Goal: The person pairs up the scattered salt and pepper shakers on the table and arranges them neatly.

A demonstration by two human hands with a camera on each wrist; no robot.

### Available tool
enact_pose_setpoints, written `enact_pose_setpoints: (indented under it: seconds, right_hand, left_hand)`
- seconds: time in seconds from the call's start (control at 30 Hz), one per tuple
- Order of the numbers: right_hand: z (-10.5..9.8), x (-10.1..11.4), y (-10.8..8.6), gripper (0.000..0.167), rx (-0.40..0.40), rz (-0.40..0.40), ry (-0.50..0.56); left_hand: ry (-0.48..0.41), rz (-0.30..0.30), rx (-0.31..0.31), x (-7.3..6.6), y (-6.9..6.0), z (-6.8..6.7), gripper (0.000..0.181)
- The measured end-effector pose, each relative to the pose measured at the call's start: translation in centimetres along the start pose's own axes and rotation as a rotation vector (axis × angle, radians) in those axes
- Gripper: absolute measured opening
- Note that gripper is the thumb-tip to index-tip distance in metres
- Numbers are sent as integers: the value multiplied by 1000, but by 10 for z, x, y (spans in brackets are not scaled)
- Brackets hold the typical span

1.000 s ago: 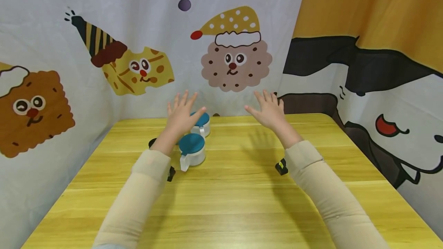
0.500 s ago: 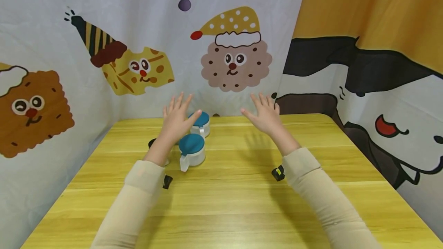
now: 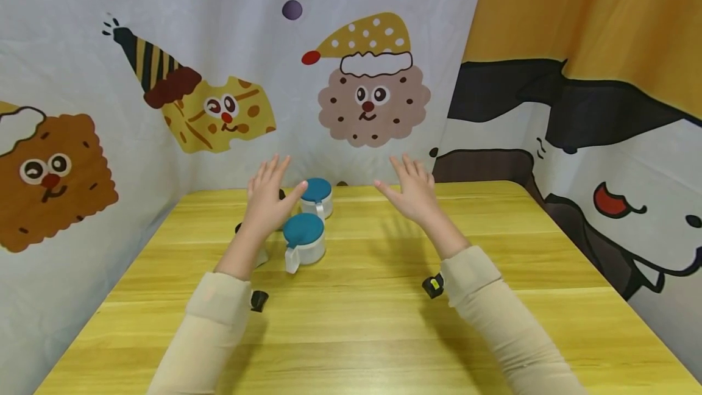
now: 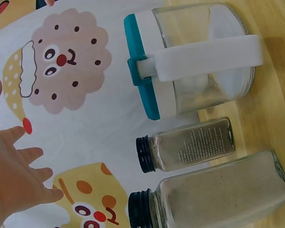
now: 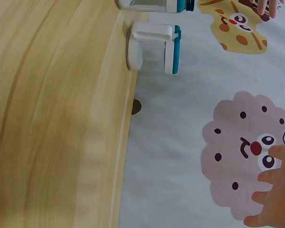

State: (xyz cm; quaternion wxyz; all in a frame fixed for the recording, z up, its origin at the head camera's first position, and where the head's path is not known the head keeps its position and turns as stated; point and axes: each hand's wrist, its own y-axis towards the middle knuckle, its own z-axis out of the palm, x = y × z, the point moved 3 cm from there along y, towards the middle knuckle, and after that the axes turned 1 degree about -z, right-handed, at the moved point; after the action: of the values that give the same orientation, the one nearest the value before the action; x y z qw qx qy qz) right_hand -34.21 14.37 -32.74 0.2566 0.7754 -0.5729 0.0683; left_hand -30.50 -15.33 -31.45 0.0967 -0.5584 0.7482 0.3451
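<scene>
Both hands are raised above the table with fingers spread and hold nothing. My left hand (image 3: 265, 203) is left of two clear jars with teal lids and white handles, a nearer jar (image 3: 304, 239) and a farther jar (image 3: 317, 197). My right hand (image 3: 414, 197) hovers to their right, apart from them. In the left wrist view a small bottle (image 4: 194, 145) and a larger bottle (image 4: 223, 194), both glass with black caps and greyish contents, stand beside a jar (image 4: 190, 59). The left arm mostly hides these bottles in the head view.
The wooden table (image 3: 351, 328) reaches back to a white cloth backdrop (image 3: 230, 5) printed with cartoon food. An orange, black and white printed cloth (image 3: 576, 23) hangs at the right. Black wrist pieces (image 3: 433, 286) show below the sleeves.
Both hands have drawn back slightly toward me and lower in the head view, drifting a little left. The jars stay in place.
</scene>
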Motion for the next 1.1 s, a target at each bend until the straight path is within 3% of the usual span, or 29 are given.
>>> enact_pose_setpoints:
  seconds: [0.4, 0.57, 1.1]
  right_hand:
    - [11, 11, -11, 81, -28, -8, 99]
    - [18, 16, -15, 81, -40, -18, 170]
    - [40, 27, -22, 78, -67, -28, 291]
  left_hand:
    - [-51, -11, -82, 8, -13, -9, 72]
    - [-84, -50, -94, 15, -19, -11, 72]
    - [-174, -86, -159, 39, -33, -18, 69]
